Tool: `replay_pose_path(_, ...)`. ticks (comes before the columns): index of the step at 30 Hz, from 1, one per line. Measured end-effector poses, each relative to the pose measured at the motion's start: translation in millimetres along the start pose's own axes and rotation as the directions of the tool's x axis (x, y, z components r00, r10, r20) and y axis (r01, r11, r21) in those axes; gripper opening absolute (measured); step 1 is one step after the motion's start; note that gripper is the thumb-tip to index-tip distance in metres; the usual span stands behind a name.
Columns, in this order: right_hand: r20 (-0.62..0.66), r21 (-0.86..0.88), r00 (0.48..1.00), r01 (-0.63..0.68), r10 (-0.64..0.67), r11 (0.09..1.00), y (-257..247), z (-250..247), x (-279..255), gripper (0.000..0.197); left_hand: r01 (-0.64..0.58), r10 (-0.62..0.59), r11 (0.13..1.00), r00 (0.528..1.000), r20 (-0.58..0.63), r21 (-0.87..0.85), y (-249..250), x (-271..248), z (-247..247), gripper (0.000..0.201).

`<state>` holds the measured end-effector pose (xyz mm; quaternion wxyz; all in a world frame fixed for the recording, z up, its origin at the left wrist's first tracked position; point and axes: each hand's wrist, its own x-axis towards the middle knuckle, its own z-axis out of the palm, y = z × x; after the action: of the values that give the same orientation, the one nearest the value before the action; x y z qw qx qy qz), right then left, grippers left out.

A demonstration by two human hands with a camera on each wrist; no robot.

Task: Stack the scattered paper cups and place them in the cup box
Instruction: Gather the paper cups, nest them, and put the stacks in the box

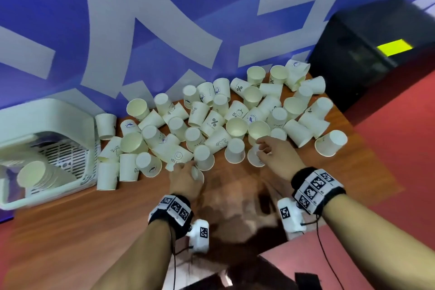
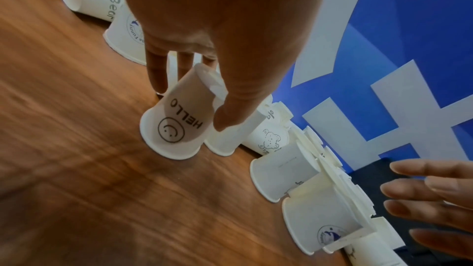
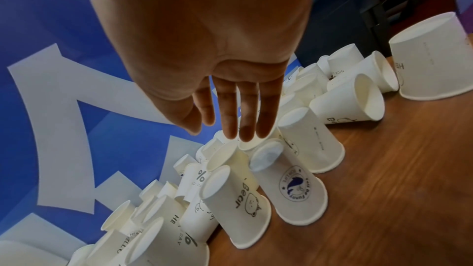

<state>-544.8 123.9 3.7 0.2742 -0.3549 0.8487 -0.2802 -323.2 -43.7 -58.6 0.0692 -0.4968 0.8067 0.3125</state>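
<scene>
Many white paper cups (image 1: 235, 125) lie scattered across the wooden table (image 1: 70, 231), some upright, some upside down, some on their sides. My left hand (image 1: 188, 168) pinches an upside-down, tilted cup printed HELLO with a smiley (image 2: 176, 128), thumb on one side and fingers behind it. My right hand (image 3: 230, 130) hovers with straight fingers over an upright cup (image 3: 252, 143) and holds nothing; its spread fingers (image 2: 422, 189) also show in the left wrist view. The white cup box (image 1: 70, 117) stands at the left with a stack of cups (image 1: 35, 176) lying in it.
A blue and white wall (image 1: 164, 19) runs right behind the cups. A black box (image 1: 367, 54) stands at the far right corner. The table's right edge drops to a red floor (image 1: 400, 136). Bare wood lies between me and the cups.
</scene>
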Motion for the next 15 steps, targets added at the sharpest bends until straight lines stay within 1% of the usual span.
replay_pose_path(4, 0.011, -0.006, 1.000, 0.004, -0.004, 1.000, 1.6, 5.2, 2.1, 0.032, -0.019, 0.019, 1.000, 1.000, 0.004, 0.019, -2.4, -0.8, 0.6, 0.056)
replay_pose_path(8, 0.024, -0.001, 0.999, 0.033, -0.033, 0.999, -5.5, 10.7, 4.8, 0.031, -0.018, 0.018, 1.000, 1.000, 0.008, -0.009, -5.4, -3.3, -2.3, 0.055)
replay_pose_path(12, 0.039, 0.001, 0.997, 0.072, -0.072, 0.997, -17.2, 23.7, 13.6, 0.034, -0.032, 0.032, 0.992, 0.999, 0.002, -0.118, -12.6, -7.0, -8.8, 0.056)
replay_pose_path(15, 0.114, -0.029, 0.989, 0.096, -0.092, 0.995, -33.4, 36.3, 25.1, 0.041, 0.002, -0.004, 0.968, 1.000, -0.008, -0.251, -20.4, -14.2, -18.1, 0.056)
